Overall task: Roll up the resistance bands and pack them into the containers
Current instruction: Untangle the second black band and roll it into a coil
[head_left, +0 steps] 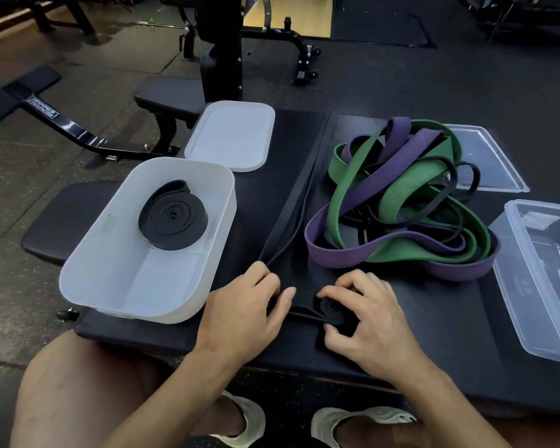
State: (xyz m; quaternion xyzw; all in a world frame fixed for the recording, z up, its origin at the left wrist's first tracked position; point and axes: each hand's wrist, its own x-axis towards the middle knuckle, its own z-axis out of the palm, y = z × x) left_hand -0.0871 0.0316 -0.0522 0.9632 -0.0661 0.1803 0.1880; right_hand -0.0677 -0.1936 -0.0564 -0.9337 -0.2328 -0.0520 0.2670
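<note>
Two storage containers sit on the desk: a white container (78,276) at left and a clear container (530,302) at right. There are two lids, a white lid (230,137) far left and a clear lid (485,163) far right. One rolled black band (172,218) and one partly rolled black band (332,308) are visible. One tangle (398,202) mixes purple, green and thin black bands, too knotted to count. Two hands show, the left hand (243,308) and the right hand (372,321).

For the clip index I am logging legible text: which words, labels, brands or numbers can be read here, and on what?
No text can be read with certainty.
frame bar label: two lines of white letters, upside down, too blurred to read.
machine foot plate: too small to read.
white container: faint sticker on its wall, unreadable.
clear container: faint embossed mark, unreadable.
</note>
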